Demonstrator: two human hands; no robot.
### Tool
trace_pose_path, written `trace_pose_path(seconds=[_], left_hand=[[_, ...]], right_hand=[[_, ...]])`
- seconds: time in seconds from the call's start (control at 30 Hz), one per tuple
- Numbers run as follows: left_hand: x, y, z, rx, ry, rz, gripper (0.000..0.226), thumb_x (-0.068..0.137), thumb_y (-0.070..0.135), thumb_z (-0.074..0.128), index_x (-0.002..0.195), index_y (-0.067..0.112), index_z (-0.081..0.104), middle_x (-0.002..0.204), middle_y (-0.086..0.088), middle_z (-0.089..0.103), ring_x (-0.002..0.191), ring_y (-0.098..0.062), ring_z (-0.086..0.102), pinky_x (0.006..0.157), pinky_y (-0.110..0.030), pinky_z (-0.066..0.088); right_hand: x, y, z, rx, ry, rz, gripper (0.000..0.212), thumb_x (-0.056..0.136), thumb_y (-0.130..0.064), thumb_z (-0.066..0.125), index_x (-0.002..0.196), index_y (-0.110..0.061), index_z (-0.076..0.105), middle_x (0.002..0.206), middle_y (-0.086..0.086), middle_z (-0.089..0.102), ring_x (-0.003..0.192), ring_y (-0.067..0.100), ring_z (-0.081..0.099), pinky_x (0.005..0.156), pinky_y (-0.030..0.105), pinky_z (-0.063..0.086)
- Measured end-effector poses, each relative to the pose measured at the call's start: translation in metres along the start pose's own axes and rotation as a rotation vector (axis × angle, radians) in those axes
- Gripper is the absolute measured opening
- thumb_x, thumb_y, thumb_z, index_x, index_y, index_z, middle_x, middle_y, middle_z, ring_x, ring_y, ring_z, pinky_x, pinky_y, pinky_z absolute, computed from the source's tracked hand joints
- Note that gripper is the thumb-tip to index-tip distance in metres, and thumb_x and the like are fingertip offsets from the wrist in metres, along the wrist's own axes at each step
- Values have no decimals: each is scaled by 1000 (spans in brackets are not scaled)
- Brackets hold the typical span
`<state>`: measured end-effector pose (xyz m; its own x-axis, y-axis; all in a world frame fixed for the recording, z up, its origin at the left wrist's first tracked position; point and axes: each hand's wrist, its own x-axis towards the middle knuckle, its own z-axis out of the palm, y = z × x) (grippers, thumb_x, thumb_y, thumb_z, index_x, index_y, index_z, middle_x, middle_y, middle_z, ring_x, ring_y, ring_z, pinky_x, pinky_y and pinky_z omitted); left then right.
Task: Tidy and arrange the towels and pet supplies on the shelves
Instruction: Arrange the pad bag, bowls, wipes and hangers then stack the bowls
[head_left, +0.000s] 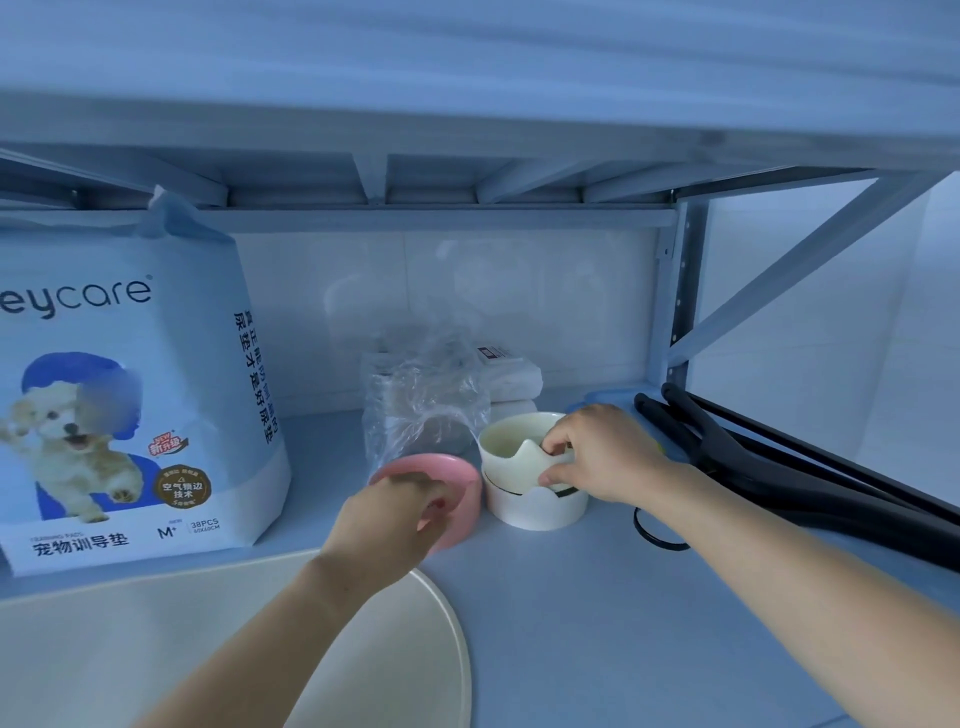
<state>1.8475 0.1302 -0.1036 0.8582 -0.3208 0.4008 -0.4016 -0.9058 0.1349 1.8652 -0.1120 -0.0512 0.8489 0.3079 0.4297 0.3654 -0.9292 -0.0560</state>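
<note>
Two pet bowls sit side by side at the centre of the shelf (597, 597), and I have a hand on each. My left hand (384, 514) closes its fingers (434, 512) over the pink bowl (457, 483); my right hand (602, 452) pinches the rim of the cream bowl (524, 467) on its white stand, probably to line them up. At left, the training-pad bag (130, 395) reads "eycare", "M+", "38PCS".
</note>
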Motion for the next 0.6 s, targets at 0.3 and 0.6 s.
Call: trace_pose_path(seconds=[0.3, 0.6], left_hand=[[-6, -4, 10, 15, -18, 1, 33, 86, 28, 48, 117, 39, 49, 109, 16, 58, 89, -15, 56, 65, -26, 46], [-12, -3, 19, -1, 44, 19, 39, 89, 24, 48, 126, 38, 49, 122, 13, 56, 107, -16, 51, 73, -29, 46]], right_hand=[[-9, -8, -3, -21, -32, -35, 24, 75, -44, 70, 86, -26, 57, 89, -14, 64, 77, 13, 45, 59, 22, 23], [-18, -22, 13, -97, 164, 34, 30, 86, -46, 55, 73, -19, 55, 72, 0, 61, 78, 23, 50, 60, 32, 15]])
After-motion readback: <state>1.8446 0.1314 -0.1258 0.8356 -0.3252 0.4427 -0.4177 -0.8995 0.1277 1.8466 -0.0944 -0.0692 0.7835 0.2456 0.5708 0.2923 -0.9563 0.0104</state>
